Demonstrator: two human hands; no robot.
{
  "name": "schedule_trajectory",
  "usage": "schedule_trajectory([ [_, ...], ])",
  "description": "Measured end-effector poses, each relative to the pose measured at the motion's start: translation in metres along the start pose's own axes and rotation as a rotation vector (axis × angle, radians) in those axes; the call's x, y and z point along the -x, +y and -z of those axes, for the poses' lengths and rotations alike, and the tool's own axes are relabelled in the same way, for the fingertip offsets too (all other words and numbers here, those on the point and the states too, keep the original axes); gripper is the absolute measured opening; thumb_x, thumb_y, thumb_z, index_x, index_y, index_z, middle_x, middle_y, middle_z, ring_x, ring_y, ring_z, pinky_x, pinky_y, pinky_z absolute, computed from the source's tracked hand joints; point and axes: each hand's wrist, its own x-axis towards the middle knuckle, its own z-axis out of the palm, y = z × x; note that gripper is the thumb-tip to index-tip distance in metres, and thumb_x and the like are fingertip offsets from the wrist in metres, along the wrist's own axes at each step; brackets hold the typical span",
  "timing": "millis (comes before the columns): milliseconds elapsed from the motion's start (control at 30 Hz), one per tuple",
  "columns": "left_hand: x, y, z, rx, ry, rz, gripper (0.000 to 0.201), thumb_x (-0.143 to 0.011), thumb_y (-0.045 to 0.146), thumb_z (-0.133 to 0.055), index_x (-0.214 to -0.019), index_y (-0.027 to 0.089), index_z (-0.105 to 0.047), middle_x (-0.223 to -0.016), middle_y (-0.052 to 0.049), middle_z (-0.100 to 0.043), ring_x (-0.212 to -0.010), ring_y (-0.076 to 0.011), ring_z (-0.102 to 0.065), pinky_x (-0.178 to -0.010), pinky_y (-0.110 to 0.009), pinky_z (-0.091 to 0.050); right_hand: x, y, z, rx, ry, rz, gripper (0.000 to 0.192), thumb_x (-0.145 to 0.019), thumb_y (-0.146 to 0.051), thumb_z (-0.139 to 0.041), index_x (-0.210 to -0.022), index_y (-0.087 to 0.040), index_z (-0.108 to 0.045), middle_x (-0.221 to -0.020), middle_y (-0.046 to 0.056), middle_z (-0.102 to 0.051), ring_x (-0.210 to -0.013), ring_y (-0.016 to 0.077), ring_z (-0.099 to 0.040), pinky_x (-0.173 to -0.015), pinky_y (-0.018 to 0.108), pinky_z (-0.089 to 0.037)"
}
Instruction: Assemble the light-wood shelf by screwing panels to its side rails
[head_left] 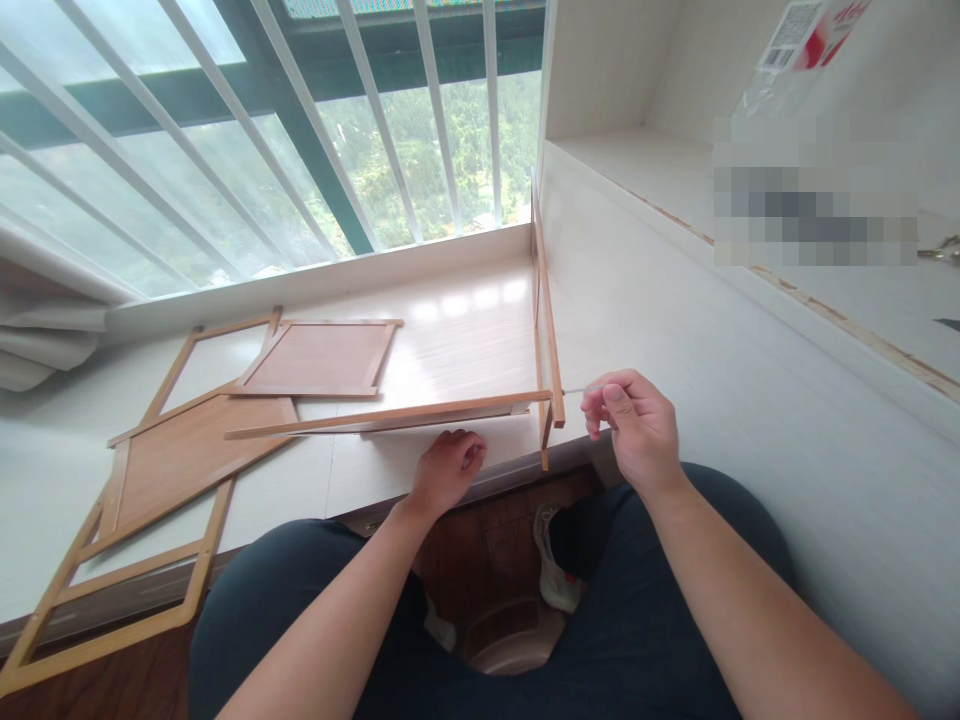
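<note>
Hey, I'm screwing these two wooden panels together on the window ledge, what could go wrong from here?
1. The thin metal tool pinched in your right hand meets the upright side panel at its narrow edge; it might slip off and scratch the wood.
2. The horizontal panel is steadied only by your left hand near the ledge edge, so the joint may shift out of square.
3. The loose frames overhang the ledge and might slide off.

Off to the left on the sill (465, 330) lie spare wooden panels (319, 357) and an open frame (112, 610) — overlapping, flat. Beyond, white window bars (375, 110) against green hillside; underneath, a shoe (555, 585) on dark floor (495, 540) — beside a round stool (514, 640).
</note>
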Motion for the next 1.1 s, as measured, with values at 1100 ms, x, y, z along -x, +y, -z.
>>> schedule_trajectory([
  [1100,0.0006,0.0031,0.0027,-0.026,-0.006,0.002,0.018,-0.103,0.031,-0.057,-0.103,0.024,-0.074,-0.097,-0.003,-0.075,-0.101,-0.0234,-0.066,-0.087,-0.035,-0.047,0.0017,-0.0018,0.0016,-0.069,-0.026,-0.028,0.032,-0.102,-0.038,-0.068,-0.075,-0.020,-0.073,-0.075,0.002,-0.065,-0.058,0.0127,-0.058,-0.051,0.028,-0.043],
])
